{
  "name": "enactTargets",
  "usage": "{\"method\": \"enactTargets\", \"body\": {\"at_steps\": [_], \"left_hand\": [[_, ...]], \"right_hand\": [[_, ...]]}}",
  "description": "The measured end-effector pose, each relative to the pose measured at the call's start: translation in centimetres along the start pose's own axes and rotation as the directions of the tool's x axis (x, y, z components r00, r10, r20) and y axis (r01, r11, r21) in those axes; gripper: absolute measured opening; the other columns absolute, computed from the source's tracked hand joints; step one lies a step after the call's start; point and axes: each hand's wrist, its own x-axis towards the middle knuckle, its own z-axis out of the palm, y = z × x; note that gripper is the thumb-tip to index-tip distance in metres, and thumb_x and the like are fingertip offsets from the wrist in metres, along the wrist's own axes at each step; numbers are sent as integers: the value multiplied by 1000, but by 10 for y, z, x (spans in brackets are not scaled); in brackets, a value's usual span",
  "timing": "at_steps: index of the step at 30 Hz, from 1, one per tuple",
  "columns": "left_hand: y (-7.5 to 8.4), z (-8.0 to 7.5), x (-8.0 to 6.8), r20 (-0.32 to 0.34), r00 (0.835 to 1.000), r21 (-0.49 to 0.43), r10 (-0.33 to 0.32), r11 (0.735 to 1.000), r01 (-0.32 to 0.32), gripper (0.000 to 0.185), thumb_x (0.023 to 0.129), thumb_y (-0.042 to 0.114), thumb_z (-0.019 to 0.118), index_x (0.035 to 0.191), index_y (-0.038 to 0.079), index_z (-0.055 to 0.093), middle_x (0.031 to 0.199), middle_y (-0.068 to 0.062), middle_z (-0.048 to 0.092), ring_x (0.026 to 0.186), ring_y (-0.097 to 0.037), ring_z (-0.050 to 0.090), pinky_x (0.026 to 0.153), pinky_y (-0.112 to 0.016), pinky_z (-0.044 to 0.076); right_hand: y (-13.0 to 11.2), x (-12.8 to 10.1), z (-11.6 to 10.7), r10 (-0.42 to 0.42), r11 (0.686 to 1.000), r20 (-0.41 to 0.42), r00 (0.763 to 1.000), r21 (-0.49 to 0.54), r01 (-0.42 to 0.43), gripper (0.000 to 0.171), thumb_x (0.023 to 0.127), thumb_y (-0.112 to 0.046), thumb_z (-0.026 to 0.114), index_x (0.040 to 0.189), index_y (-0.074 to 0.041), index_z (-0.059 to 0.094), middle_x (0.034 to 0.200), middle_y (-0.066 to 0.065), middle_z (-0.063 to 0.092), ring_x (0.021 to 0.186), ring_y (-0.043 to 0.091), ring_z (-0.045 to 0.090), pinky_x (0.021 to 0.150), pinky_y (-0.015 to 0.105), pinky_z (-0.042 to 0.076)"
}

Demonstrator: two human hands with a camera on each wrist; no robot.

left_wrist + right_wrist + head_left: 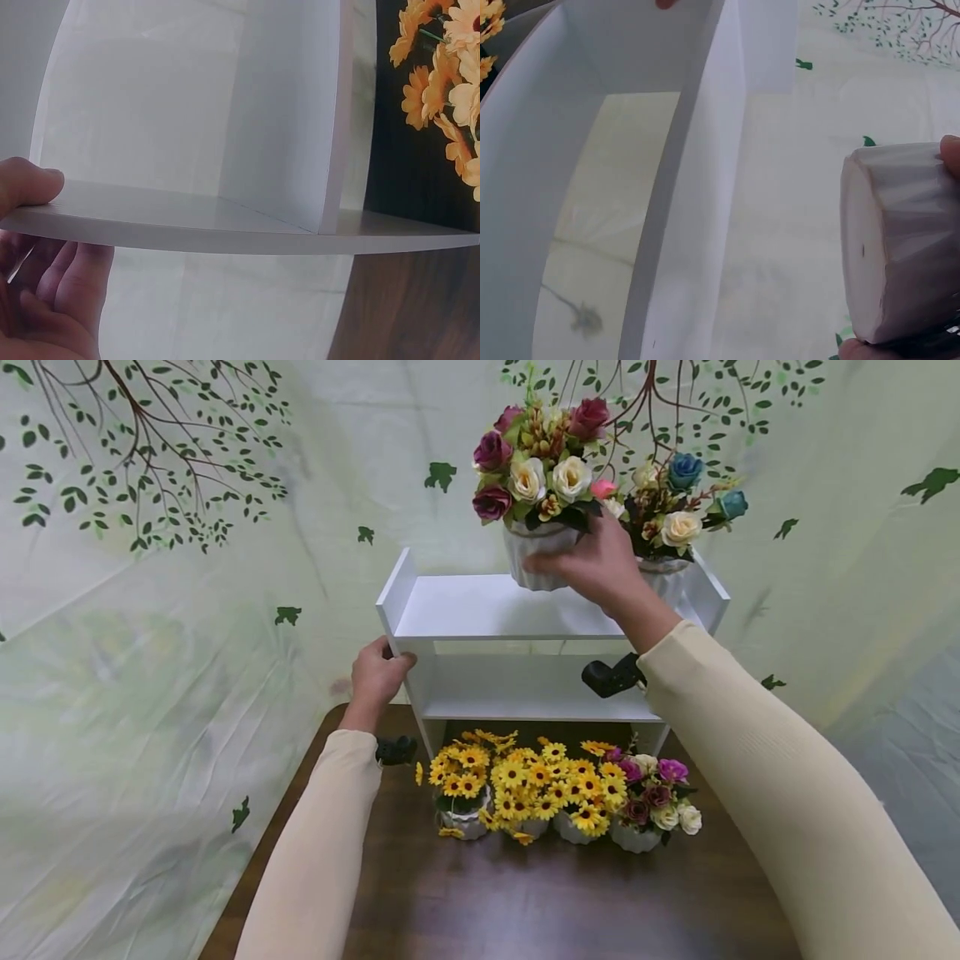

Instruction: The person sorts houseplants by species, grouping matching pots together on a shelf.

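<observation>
White ribbed ceramic is what the right hand (596, 568) grips: a small pot of mixed roses (542, 485), held by its side with fingers and thumb curled round it. The pot seems to be just above the top board of the white shelf unit (487, 606), or barely touching it; the right wrist view shows the base free and tilted, with the backdrop behind it. The left hand (378, 672) pinches the left end panel of the shelf, thumb on one face and fingers on the other, so it steadies the unit.

I judge that the step in hand is setting this pot on the top board. The next move calls for bringing the base level and lowering it straight, then loosening the fingers only when it stands flat.

A second pot with blue and cream flowers (675, 518) stands just beside on the right, its blooms touching the held bouquet, so there is little room on that side. To the left the board is bare up to the raised end panel. Four more pots (555, 793) stand in a row on the dark wooden table (540, 902), well apart from the hands.
</observation>
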Motion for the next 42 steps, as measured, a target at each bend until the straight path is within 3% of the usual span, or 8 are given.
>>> {"method": "enactTargets", "body": {"at_steps": [8, 17, 32, 42], "left_hand": [[2, -3, -3, -11, 1000, -2, 8, 1000, -8, 51, 89, 19, 59, 139, 8, 55, 141, -17, 59, 126, -35, 57, 104, -52, 48], [1, -6, -5, -13, 1000, -11, 9, 1000, -9, 50, 91, 20, 59, 139, 6, 55, 141, -18, 58, 125, -36, 57, 105, -53, 47], [5, -2, -6, -8, 1000, -21, 21, 1000, -21, 51, 90, 19, 58, 139, 5, 54, 141, -18, 58, 126, -36, 57, 105, -53, 47], [4, 0, -5, -9, 1000, -19, 16, 1000, -16, 52, 90, 19, 58, 139, 5, 55, 140, -18, 59, 124, -36, 58, 103, -53, 48]], "right_hand": [[-11, 4, 24, -20, 988, 35, 999, 153, 15, 89, 68, -10, 88, 145, -24, 46, 145, -2, 55, 134, 11, 48, 115, 28, 36], [2, 6, 49, 45, 978, 37, 998, 201, -51, 89, 68, -9, 88, 145, -21, 44, 144, 1, 56, 135, 17, 48, 117, 33, 34], [25, 14, 46, 164, 973, -7, 986, 165, -160, 95, 69, -16, 89, 148, -19, 39, 153, 2, 47, 144, 19, 41, 121, 32, 29], [37, 16, 43, 194, 971, -66, 979, 158, -182, 97, 71, -16, 87, 152, -13, 34, 156, 6, 43, 144, 20, 40, 121, 28, 27]]}}
